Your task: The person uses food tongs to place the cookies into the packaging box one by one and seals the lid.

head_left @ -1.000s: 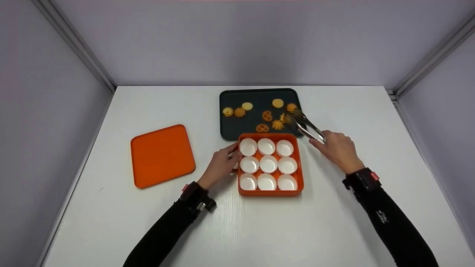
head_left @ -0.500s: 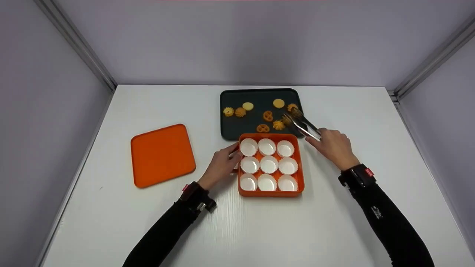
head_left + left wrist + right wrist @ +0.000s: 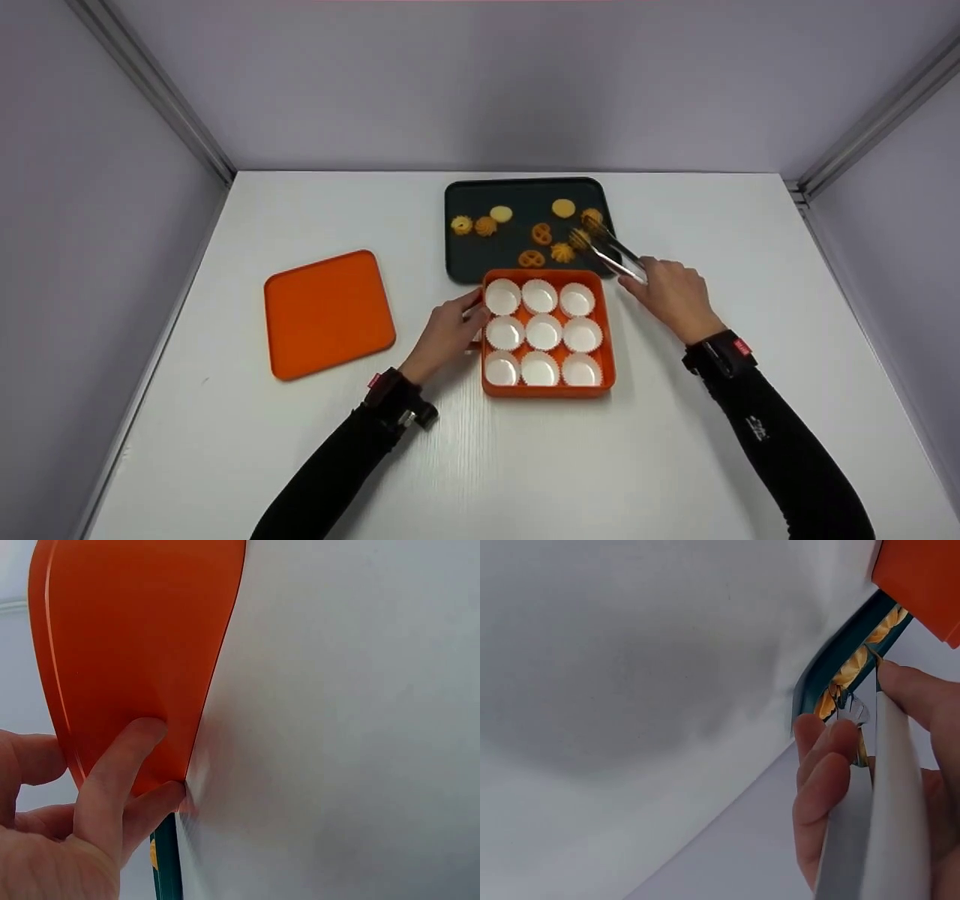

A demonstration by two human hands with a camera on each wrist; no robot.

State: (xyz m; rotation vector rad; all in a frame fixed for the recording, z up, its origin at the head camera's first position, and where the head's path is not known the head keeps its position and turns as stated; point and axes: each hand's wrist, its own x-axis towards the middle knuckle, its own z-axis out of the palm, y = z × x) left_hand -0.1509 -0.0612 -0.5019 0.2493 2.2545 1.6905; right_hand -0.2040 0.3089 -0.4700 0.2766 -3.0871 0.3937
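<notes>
Across the white desk [image 3: 600, 465], we record the left hand [image 3: 444, 334] pinching the wall of a square orange box [image 3: 547, 392] holding nine white fluted cups [image 3: 544, 332]. The right hand [image 3: 679, 296] grasps silver metal tongs [image 3: 616, 267], tips spread among golden biscuits [image 3: 562, 253] on a dark green rectangular tray [image 3: 491, 255].

My box [image 3: 547, 391] and square tray [image 3: 330, 315] are orange, the cups [image 3: 543, 332] white. My sleeves [image 3: 326, 469] are black, the far tray [image 3: 487, 257] dark green.
</notes>
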